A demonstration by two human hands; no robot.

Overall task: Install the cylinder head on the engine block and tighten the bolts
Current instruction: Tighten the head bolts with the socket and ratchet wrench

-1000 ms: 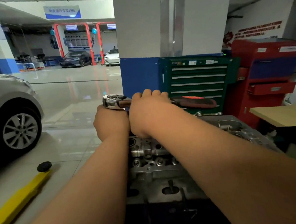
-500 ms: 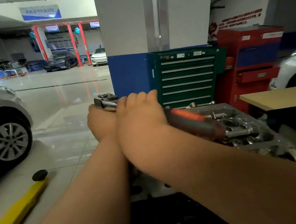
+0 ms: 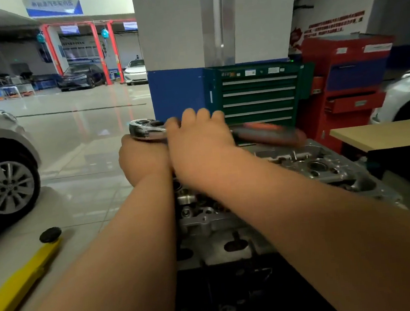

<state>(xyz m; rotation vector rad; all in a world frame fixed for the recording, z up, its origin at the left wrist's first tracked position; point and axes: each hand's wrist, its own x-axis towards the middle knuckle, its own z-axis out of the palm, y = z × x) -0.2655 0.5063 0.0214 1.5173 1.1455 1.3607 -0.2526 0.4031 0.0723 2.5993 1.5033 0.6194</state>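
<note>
The wrench (image 3: 147, 130) is held level above the cylinder head (image 3: 205, 218), its chrome end lying just left of the fingers (image 3: 196, 116) of the right hand (image 3: 197, 143). Those fingers are curled over the shaft and closed around it, right beside the chrome end. The red and black grip (blurred) is seen running out to the right of the fingers and is left free.

The left hand (image 3: 144, 161) is placed directly under the chrome end, touching the side of the right hand. Only its back is shown. Its fingers are hidden, so it cannot be told whether anything is gripped there.

The cylinder head is found below and behind both hands. Its grey metal casting is partly covered by the two forearms and reaches away to the right of the fingers.

Beyond the fingers a green drawer cabinet (image 3: 258, 95) is set against a pillar, with a red cabinet (image 3: 351, 78) next to it. A pale tabletop (image 3: 385, 135) is seen far right, a silver car (image 3: 5, 174) far left, and a yellow bar (image 3: 23, 278) on the floor.
</note>
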